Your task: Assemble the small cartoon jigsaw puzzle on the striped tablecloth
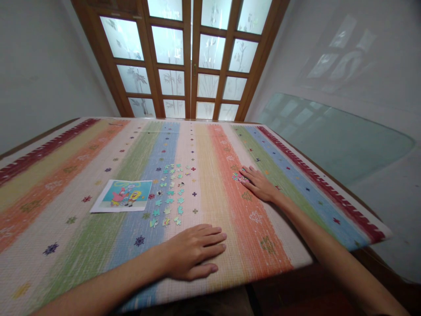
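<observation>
My left hand (197, 252) lies flat on the striped tablecloth near the front edge, fingers stretched out to the right, with nothing in it. To the right and farther off, my right hand (259, 184) rests with its fingers spread over a small heap of colourful jigsaw pieces (237, 177) on the orange stripe. Part of that heap is hidden under the fingers. Several jigsaw pieces (170, 193), mostly turquoise, are laid out in loose columns beyond my left hand. Left of them lies a printed picture (123, 195) with a pink figure and a yellow figure.
The table is covered by a striped tablecloth (217, 210) with leaf and flower patterns. Glazed wooden doors (190, 70) stand behind its far edge. A wall (388, 101) runs along the right side, and a frosted glass panel (332, 136) leans there.
</observation>
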{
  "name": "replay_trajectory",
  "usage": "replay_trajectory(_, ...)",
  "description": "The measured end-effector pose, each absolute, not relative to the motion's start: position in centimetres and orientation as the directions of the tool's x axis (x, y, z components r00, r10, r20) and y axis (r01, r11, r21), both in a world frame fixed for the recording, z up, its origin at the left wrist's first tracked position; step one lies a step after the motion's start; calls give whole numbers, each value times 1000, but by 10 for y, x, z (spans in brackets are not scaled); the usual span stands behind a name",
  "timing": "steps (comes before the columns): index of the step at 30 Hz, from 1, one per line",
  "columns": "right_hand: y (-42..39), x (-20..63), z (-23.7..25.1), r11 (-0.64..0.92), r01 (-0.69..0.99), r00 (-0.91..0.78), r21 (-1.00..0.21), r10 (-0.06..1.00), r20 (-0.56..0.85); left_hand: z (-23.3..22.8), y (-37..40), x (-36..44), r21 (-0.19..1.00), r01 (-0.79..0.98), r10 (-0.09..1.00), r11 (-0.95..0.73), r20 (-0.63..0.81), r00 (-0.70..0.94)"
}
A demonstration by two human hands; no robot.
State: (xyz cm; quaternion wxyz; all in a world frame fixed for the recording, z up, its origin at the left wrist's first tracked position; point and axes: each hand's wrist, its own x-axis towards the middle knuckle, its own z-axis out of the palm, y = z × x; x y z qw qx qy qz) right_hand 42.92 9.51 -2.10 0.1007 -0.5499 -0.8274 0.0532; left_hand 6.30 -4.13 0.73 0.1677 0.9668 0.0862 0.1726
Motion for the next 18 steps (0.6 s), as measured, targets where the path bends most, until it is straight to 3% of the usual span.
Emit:
replay_trajectory(8,99,433,-25,478,847,-444,-232,877,184,9,-41,63,341,106,213,-934,294,932)
replay_trajectory(18,100,425,-20,570,791,-565,-224,820,92,9,-40,63,350,111,219,-930,284,934)
